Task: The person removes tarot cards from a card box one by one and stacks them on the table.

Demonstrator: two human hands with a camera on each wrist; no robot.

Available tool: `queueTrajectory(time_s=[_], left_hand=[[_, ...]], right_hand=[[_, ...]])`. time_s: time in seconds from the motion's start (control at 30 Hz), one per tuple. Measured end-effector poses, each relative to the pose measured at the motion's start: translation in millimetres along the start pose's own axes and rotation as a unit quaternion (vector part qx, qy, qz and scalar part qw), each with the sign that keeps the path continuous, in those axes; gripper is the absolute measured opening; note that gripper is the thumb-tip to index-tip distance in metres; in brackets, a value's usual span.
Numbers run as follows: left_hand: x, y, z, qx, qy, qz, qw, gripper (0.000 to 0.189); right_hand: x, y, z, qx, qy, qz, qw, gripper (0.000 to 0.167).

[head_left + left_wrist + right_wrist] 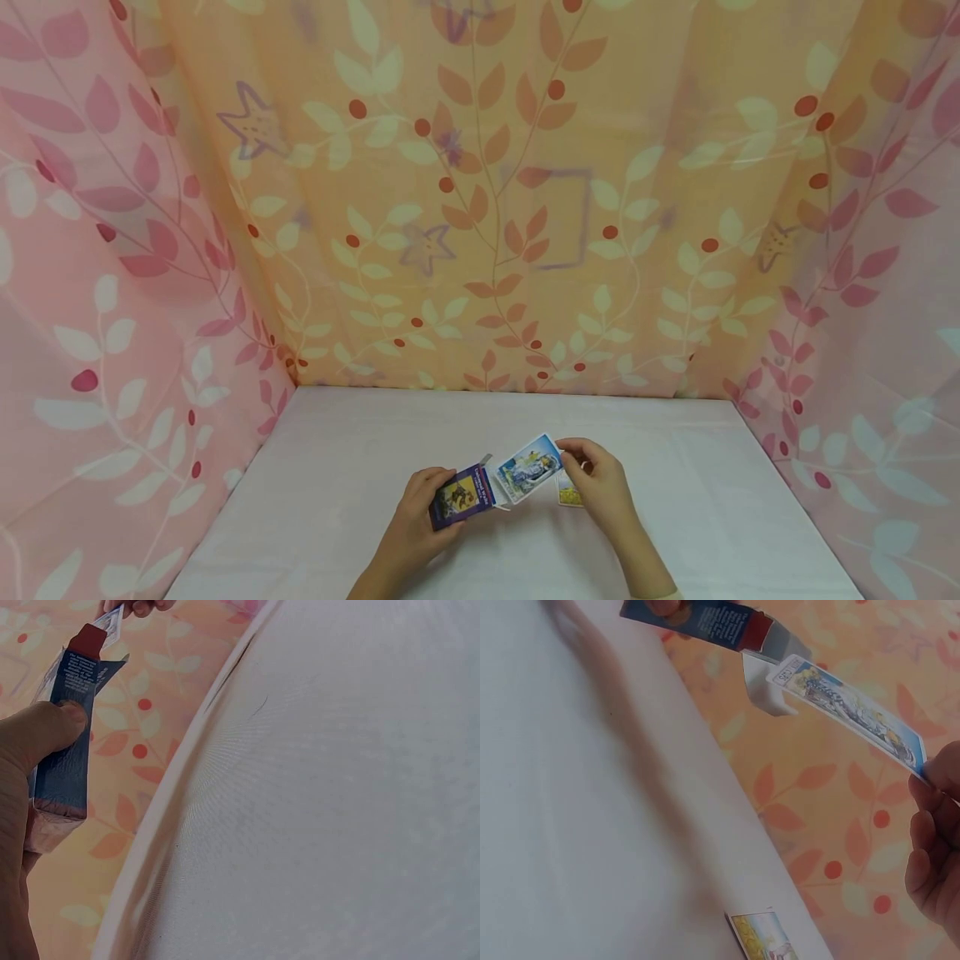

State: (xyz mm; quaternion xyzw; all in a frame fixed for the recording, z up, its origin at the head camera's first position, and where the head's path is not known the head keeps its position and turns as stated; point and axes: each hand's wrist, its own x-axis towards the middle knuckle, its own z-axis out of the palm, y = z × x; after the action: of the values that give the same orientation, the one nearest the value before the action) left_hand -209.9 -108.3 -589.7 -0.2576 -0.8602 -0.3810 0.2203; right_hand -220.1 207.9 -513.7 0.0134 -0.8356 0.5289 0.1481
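Observation:
In the head view my left hand (412,523) grips a dark blue tarot card box (460,497), its flaps open toward the right. The left wrist view shows the thumb pressed on the narrow side of that box (66,754). My right hand (604,485) pinches a picture card (529,469) by its far end between thumb and fingers. The card's other end is at the box mouth; whether it is still partly inside I cannot tell. Another card or small stack (568,492) lies face up on the table, partly hidden by the right hand.
A white-covered table (315,500) spreads beneath both hands. Leaf-patterned curtains hang around it: an orange one (480,250) at the back, a pink one (150,333) to the left and another pink one (847,350) to the right.

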Motion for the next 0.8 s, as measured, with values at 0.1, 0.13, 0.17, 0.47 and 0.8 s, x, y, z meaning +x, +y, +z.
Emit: queueTrajectory(time_s=[0.1,0.13,0.17,0.47,0.8], left_hand=[[-0.9,-0.5,0.9,0.002,0.000,-0.002,1.0000,0.086],[-1.2,-0.6,1.3,0.003,-0.001,-0.003,1.0000,0.087],[-1.5,-1.0,1.9,0.003,-0.001,-0.005,1.0000,0.087],[-1.9,-2.1,2.7,0.003,0.002,0.018,0.9998,0.087],[-0.4,-2.2,0.6,-0.003,0.002,-0.005,1.0000,0.085]], right_hand=[[-0.3,2,-2,-0.001,0.003,-0.003,1.0000,0.013],[-0.3,2,-2,-0.001,0.004,-0.003,1.0000,0.012],[-0.4,3,-3,-0.003,0.005,-0.001,1.0000,0.012],[0.8,10,-9,-0.022,0.008,-0.015,0.9996,0.010],[16.6,18,-18,-0.056,0.011,-0.038,0.9976,0.012]])
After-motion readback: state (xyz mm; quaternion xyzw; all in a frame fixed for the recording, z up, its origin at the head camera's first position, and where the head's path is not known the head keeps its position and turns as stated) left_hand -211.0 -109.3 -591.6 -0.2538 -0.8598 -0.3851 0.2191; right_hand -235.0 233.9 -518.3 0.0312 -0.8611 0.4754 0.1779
